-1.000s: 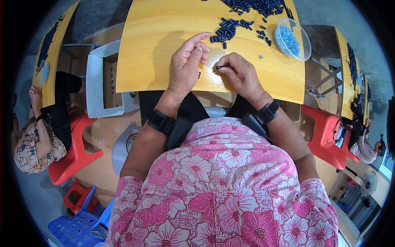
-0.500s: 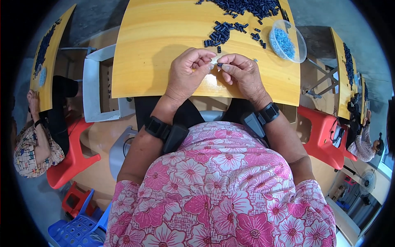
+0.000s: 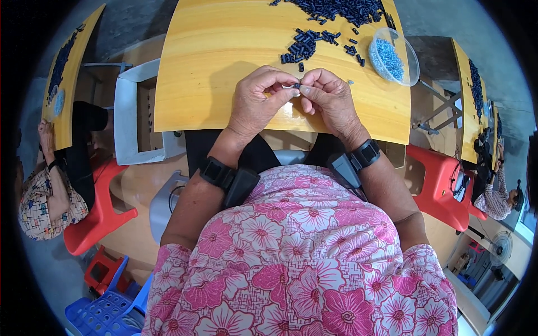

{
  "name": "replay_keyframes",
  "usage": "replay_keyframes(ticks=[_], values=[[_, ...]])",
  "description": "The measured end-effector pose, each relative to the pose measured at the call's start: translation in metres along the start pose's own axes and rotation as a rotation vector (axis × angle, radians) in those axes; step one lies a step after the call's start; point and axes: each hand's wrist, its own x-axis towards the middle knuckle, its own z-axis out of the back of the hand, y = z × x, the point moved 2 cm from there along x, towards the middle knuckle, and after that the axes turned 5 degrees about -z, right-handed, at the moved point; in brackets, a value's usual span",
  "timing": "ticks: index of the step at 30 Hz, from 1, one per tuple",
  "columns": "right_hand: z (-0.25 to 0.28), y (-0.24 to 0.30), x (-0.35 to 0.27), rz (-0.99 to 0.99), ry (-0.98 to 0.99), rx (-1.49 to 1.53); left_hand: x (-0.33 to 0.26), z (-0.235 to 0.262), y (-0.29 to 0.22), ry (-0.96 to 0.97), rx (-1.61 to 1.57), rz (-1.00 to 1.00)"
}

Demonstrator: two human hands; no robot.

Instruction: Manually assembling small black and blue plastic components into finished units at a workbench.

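My left hand [image 3: 258,101] and my right hand [image 3: 332,101] meet above the near part of the yellow table [image 3: 196,84]. Between their fingertips is a small dark blue plastic piece [image 3: 296,85], mostly covered by the fingers. My left thumb and forefinger pinch it from the left, and my right thumb and forefinger grip it from the right. Just beyond lies a loose group of similar dark blue tubular pieces [image 3: 302,46]. A tiny pale blue bit [image 3: 351,82] rests on the table beside my right hand.
A clear round tub [image 3: 412,61] holds many small light blue pieces [image 3: 388,59]. Farther back spreads a large heap of dark pieces [image 3: 347,10]. A white open box [image 3: 128,112] stands left of the table. Red chairs [image 3: 443,185] and other people [image 3: 53,207] are at both sides.
My left fingertips have come in from the left and closed on the dark piece that my right fingers held. The hands are now together.
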Motion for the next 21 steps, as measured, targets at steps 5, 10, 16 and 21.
replay_keyframes(ticks=[5,10,16,21], values=[[-0.005,0.001,-0.001,-0.005,-0.011,0.053,-0.001,0.003,0.001,0.032,-0.025,0.022],[-0.007,0.003,-0.001,0.003,-0.055,0.02,-0.001,0.003,0.003,0.046,-0.022,0.029],[-0.011,-0.004,0.0,0.007,-0.116,-0.193,-0.001,0.01,0.015,-0.152,-0.321,0.104],[-0.024,-0.003,0.0,0.438,0.028,-0.83,-0.001,0.013,0.015,-0.235,-0.383,0.122]])
